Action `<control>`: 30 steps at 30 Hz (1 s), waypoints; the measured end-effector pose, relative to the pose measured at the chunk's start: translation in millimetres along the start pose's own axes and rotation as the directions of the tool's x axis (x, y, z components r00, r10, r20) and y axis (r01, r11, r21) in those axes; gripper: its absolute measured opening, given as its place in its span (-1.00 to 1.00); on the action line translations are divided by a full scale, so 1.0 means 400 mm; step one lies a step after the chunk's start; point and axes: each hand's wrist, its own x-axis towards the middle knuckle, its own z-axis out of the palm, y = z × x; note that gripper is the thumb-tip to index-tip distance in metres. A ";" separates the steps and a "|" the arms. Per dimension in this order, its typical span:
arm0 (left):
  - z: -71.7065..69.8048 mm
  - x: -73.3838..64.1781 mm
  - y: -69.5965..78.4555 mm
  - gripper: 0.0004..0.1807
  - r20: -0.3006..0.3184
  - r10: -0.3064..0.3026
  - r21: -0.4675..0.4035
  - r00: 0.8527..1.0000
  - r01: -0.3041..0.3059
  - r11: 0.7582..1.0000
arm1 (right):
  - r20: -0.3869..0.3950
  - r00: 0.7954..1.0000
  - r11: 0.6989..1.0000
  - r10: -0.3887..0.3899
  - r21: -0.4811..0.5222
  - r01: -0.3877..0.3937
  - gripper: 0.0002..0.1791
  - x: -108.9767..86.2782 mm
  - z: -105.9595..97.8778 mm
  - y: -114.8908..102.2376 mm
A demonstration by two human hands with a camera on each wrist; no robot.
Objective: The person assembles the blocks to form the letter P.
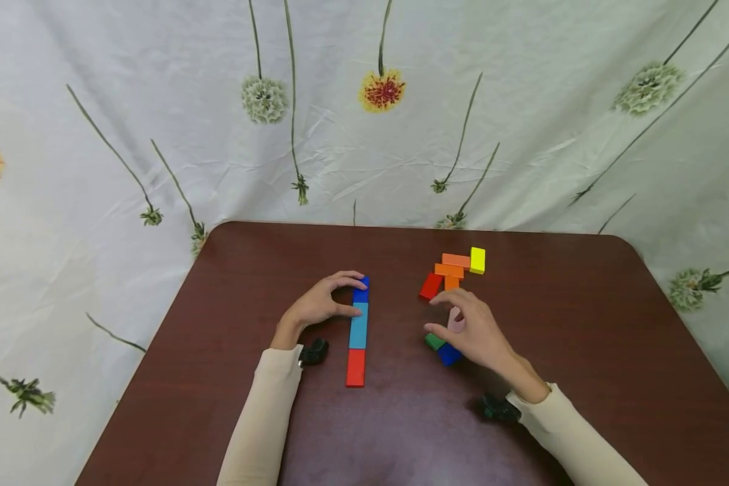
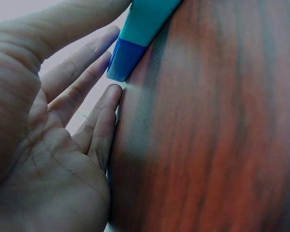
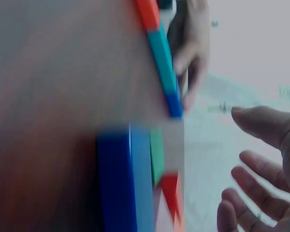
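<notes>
A straight row of blocks lies on the table: a blue block at the far end, a longer light blue block in the middle, a red block nearest me. My left hand rests along the row's left side, thumb at the light blue block and fingertips by the blue one; its fingers look relaxed in the left wrist view. Over a loose group hovers my right hand, fingers apart and holding nothing. Partly hidden beneath it are a pink block, a green block and a dark blue block.
Beyond the right hand lie another red block, several orange blocks and a yellow block. The brown table ends at the back against a flower-printed cloth.
</notes>
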 end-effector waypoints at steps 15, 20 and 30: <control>-0.005 -0.029 0.072 -0.50 0.000 0.004 -0.012 1.000 -0.004 1.000 | 0.053 0.998 0.995 0.043 -0.090 -0.038 -0.58 0.056 -0.042 0.140; -0.003 -0.028 0.063 -0.50 -0.001 -0.001 -0.016 1.000 0.001 1.000 | 0.090 0.995 0.996 0.044 -0.088 -0.036 -0.56 0.075 -0.036 0.157; 0.003 0.004 -0.019 -0.49 -0.020 0.010 0.003 1.000 -0.010 1.000 | 0.124 0.990 0.996 0.063 -0.078 -0.054 -0.52 0.084 -0.026 0.166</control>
